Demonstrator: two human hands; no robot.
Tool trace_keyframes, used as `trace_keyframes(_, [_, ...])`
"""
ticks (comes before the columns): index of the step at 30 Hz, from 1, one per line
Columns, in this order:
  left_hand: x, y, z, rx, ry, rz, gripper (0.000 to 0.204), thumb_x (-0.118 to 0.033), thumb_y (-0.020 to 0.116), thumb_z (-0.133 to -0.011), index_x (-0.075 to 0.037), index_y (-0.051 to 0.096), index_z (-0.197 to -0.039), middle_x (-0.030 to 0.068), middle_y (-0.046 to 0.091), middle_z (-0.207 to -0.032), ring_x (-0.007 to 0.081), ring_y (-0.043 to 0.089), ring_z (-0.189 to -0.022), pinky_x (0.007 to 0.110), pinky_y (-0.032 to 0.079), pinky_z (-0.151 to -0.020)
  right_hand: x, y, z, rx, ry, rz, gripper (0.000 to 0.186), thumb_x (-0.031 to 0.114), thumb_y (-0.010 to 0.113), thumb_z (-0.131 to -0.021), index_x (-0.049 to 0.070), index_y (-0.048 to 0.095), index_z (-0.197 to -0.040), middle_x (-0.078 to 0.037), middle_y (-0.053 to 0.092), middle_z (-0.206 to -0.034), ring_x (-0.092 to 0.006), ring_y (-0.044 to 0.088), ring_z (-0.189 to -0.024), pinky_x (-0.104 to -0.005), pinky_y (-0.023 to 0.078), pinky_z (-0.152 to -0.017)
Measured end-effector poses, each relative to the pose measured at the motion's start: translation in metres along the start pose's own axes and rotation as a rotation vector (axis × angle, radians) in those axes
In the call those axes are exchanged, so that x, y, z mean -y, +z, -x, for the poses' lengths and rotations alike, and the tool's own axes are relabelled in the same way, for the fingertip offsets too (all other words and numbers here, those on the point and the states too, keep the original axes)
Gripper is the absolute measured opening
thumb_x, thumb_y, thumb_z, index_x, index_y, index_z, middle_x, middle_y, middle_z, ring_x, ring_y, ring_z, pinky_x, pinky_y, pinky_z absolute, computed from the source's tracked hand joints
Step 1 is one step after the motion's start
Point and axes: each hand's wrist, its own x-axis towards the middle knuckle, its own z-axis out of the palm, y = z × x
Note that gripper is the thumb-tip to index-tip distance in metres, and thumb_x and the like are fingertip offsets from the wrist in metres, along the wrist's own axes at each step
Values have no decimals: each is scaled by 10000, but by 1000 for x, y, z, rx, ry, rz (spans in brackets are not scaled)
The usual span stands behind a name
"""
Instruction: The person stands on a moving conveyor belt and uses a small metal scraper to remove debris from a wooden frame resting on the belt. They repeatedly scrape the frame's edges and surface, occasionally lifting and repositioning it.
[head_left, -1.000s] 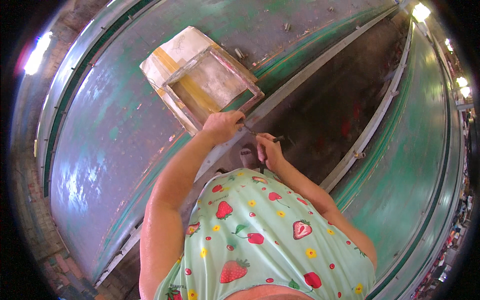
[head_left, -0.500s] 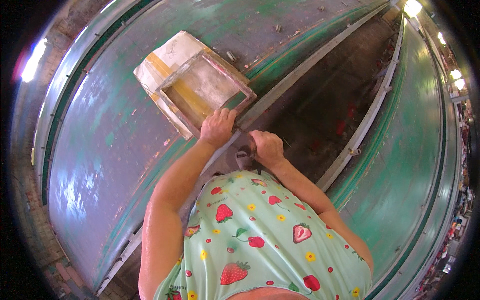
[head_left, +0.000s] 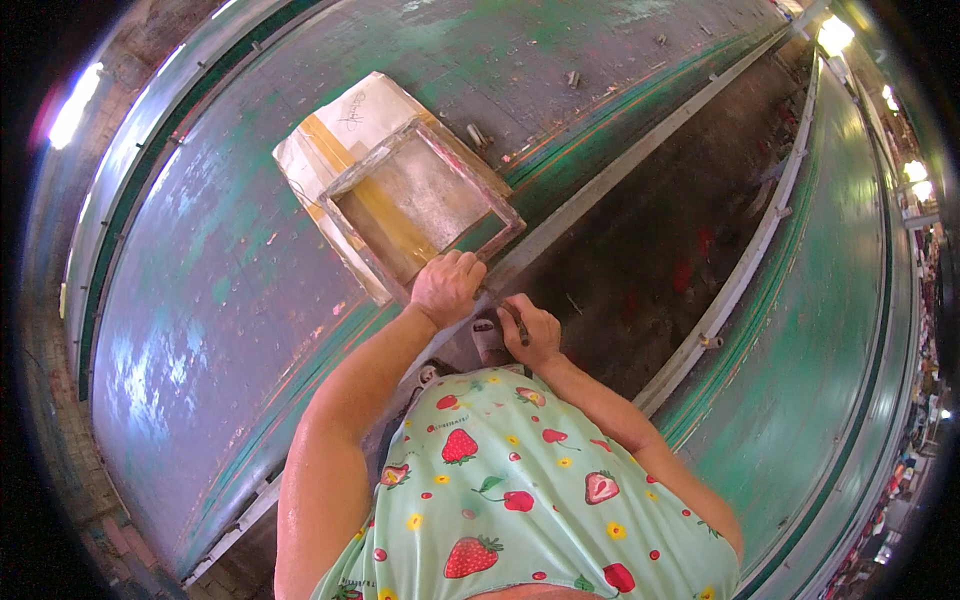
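The left hand (head_left: 447,287) is clamped on the near corner of a wooden screen-printing frame (head_left: 420,208), which lies flat on the green tabletop (head_left: 200,300) over a pale cloth piece (head_left: 345,120), its long axis running from lower left to upper right. The right hand (head_left: 530,333) is closed on a thin dark tool (head_left: 519,325) just beside the frame's corner, above the table's metal edge rail (head_left: 620,170).

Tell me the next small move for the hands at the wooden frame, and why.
Probably press the left hand down to steady the wooden frame while the right hand works at its near corner. The left hand grips that corner at the green table's edge; the right hand holds a thin dark tool beside it.
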Motion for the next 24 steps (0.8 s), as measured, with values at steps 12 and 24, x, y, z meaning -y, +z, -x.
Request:
trace_keyframes(12, [3,2,1,47,1,24,304,-149,767,-743,-110,651,-1021,84,619,-999,313,679,-993,467,585,-814,-24,9,-7,293,747,-971,205,228,768,-1091,24,748,-1082,15,690,-850,-78,583,-752,-289,465,-670])
trace_keyframes(24, [-2,-3,14,-9,-101,21,520,-123,788,-749,-123,683,-1258,105,671,-1045,341,716,-1016,500,597,-850,-13,-20,20,98,-44,-89,202,195,765,-1034,93,739,-1205,-156,794,-951,-341,792,-886,-444,610,-761])
